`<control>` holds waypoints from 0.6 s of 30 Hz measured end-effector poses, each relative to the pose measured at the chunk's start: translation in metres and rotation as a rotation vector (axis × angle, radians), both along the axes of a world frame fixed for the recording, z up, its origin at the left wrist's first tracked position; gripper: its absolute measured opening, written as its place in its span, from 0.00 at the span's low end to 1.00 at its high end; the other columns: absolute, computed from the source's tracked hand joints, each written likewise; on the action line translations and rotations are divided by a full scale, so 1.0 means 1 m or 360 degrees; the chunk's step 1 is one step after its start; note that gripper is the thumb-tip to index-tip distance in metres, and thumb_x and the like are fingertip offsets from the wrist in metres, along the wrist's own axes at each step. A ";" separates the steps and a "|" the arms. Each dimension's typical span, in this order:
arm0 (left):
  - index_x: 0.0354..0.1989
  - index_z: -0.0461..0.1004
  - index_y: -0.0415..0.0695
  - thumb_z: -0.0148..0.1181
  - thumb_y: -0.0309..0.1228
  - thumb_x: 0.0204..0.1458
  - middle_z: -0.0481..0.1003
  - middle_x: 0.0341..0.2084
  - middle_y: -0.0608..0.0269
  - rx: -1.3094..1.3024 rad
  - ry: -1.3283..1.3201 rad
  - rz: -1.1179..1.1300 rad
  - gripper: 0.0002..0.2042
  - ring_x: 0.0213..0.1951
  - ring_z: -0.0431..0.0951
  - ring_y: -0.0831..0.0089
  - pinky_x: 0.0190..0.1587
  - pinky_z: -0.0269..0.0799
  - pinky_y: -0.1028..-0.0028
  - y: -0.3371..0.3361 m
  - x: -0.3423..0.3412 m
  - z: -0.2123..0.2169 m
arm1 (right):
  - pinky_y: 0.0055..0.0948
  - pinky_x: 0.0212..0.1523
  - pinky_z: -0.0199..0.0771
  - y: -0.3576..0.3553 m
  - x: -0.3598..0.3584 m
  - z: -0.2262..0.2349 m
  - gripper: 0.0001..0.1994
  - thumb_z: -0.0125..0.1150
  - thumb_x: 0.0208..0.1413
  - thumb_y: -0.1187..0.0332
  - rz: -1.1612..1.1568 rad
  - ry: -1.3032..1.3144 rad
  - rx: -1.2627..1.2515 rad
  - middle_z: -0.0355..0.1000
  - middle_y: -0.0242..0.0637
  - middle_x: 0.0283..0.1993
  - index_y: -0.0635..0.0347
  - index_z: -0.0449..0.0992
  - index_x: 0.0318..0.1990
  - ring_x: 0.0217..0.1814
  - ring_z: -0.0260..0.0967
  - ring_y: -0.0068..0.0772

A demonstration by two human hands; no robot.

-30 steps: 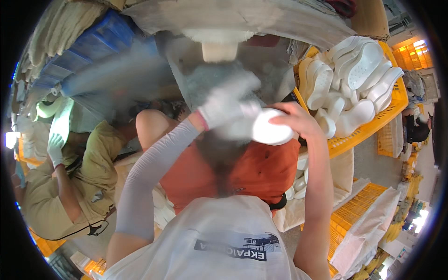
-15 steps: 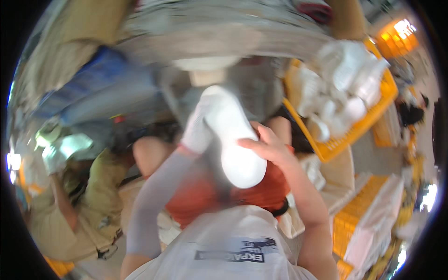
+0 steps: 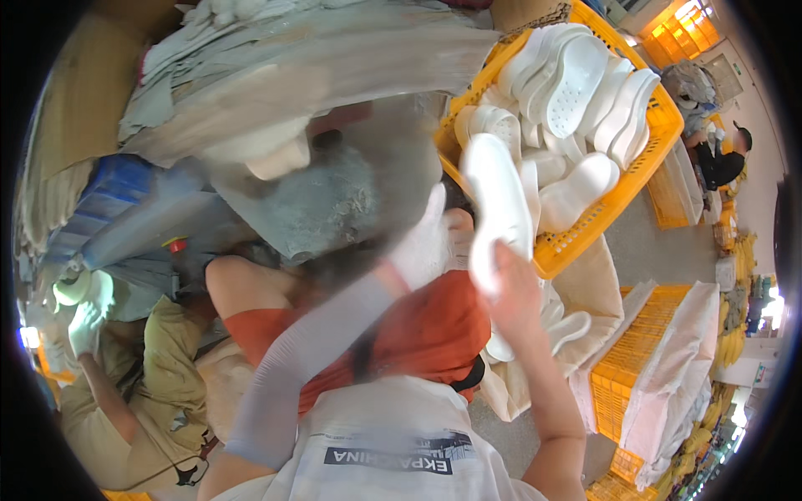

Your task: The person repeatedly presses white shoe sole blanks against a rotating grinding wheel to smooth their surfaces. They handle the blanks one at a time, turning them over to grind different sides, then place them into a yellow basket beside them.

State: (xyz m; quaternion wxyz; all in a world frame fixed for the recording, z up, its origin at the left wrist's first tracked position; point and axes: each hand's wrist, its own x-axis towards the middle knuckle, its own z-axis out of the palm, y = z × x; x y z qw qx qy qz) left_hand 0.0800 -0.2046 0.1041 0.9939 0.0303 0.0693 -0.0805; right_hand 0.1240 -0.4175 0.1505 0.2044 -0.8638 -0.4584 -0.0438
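Note:
A white clog [image 3: 501, 196] is held upright by its lower end in my bare right hand [image 3: 511, 288]. It stands in front of the near left edge of a yellow crate [image 3: 576, 242], overlapping the crate's side in view. My left hand [image 3: 422, 242], in a white glove with a grey-white sleeve, is off the clog, to its left above my knee. Its fingers point upward and seem stretched out, though blurred, with nothing seen in them. Several white clogs [image 3: 576, 83] fill the crate, some with round holes in their tops.
At my right thigh a pale cloth sack [image 3: 597, 288] holds more white pieces. A bench with stacked grey sheets [image 3: 334, 63] spans the front. On the left, a co-worker's gloved hand [image 3: 86, 326] holds a pale shoe. Yellow crates [image 3: 618, 367] stand right.
The clog has moved right, from in front of me to the crate's edge, in my right hand. My left hand has let go of it. My view has turned rightward.

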 end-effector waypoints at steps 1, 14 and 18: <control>0.58 0.74 0.38 0.49 0.43 0.71 0.77 0.51 0.56 0.0176 0.0349 0.0232 0.20 0.52 0.78 0.63 0.60 0.74 0.65 0.005 -0.007 0.002 | 0.53 0.71 0.65 0.011 -0.021 0.013 0.23 0.69 0.47 0.71 0.0478 -0.0423 -0.0332 0.76 0.47 0.60 0.65 0.77 0.54 0.68 0.71 0.44; 0.56 0.74 0.39 0.53 0.40 0.69 0.79 0.48 0.57 0.0700 0.0426 0.1429 0.17 0.53 0.78 0.63 0.56 0.76 0.66 0.161 0.013 -0.097 | 0.37 0.62 0.72 0.219 -0.018 0.006 0.39 0.65 0.54 0.67 -0.0207 0.1262 0.1135 0.74 0.56 0.60 0.71 0.58 0.72 0.60 0.75 0.47; 0.57 0.74 0.36 0.53 0.45 0.67 0.81 0.46 0.53 0.2668 0.0229 0.1477 0.23 0.45 0.82 0.58 0.49 0.79 0.58 0.215 0.009 -0.116 | 0.40 0.61 0.73 0.258 -0.014 -0.003 0.35 0.66 0.52 0.66 -0.0268 0.1224 0.1003 0.77 0.56 0.54 0.72 0.64 0.67 0.57 0.76 0.50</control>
